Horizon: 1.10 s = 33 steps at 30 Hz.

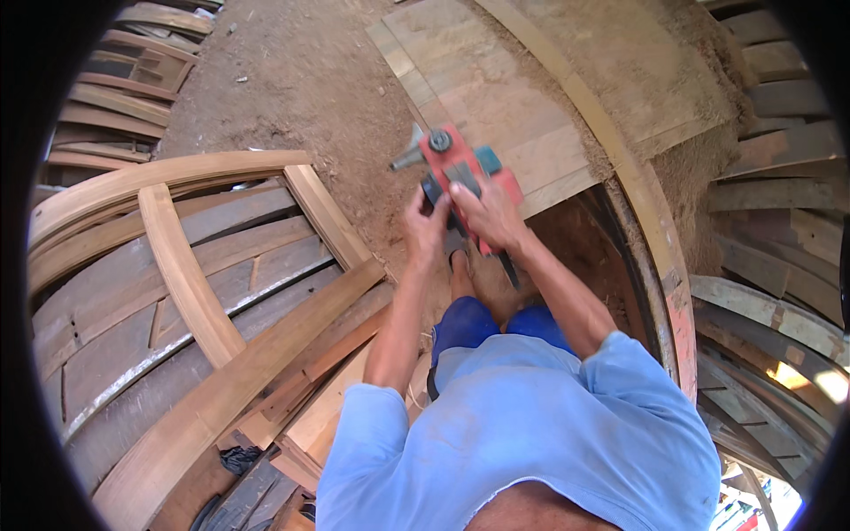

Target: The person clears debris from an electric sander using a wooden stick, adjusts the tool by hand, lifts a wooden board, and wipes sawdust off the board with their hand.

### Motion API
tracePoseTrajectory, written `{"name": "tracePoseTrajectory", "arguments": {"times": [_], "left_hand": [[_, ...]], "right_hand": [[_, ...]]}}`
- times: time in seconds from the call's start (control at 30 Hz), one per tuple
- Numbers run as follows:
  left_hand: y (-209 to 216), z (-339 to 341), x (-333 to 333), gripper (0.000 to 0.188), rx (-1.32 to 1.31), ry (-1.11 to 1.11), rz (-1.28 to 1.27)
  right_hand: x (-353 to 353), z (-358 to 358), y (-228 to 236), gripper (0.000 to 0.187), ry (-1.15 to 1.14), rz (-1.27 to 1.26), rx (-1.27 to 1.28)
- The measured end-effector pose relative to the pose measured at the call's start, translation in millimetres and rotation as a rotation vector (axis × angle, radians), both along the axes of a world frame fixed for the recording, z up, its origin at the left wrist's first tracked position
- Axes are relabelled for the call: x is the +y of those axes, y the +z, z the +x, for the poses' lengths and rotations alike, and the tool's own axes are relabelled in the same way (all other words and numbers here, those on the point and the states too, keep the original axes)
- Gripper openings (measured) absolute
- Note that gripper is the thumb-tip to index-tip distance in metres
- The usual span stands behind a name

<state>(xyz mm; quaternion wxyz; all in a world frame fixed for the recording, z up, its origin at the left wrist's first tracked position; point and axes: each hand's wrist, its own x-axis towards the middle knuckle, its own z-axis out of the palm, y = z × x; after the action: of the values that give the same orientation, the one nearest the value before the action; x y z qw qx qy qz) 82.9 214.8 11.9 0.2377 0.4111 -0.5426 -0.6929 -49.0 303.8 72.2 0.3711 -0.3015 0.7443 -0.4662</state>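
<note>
A red electric hand planer (440, 152) with a dark round knob and a grey spout is held in the air before me, above the ground and beside the pale board. My right hand (492, 212) is closed round its rear body, with the thumb lying on top. On the left side, my left hand (425, 227) has its fingers closed on a dark part of the same planer. The planer's underside is hidden, and slight blur softens its outline. A dark cord end or strip (508, 268) hangs below my right hand.
To the left, a pale wooden frame (190, 274) rests over stacked dark planks. Ahead lies a board (496, 106) strewn with sawdust, crossed by a long curved edge strip (611, 142). More planks (775, 239) are piled at the right.
</note>
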Motion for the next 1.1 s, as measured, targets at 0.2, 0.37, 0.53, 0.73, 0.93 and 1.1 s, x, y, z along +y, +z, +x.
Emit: {"name": "tracePoseTrajectory", "arguments": {"times": [0.2,0.37,0.53,0.73,0.93,1.1], "left_hand": [[-5,50,114,0.046,-0.045,0.027,-0.023],[-13,45,98,0.053,-0.029,0.067,0.021],[-12,21,37,0.050,-0.031,0.027,-0.043],[-6,-6,-19,0.043,-0.043,0.049,-0.087],[-3,-39,-86,0.036,-0.063,0.072,-0.146],[-18,-70,-163,0.035,-0.094,0.081,-0.259]], "right_hand": [[110,51,-5,0.058,0.018,0.046,-0.101],[98,44,-6,0.063,0.034,0.052,-0.145],[40,19,-5,0.065,0.035,0.035,-0.152],[-19,-5,-11,0.062,0.011,0.003,-0.048],[-90,-34,-8,0.041,-0.026,-0.049,-0.048],[-164,-67,5,0.045,0.024,-0.120,-0.012]]}}
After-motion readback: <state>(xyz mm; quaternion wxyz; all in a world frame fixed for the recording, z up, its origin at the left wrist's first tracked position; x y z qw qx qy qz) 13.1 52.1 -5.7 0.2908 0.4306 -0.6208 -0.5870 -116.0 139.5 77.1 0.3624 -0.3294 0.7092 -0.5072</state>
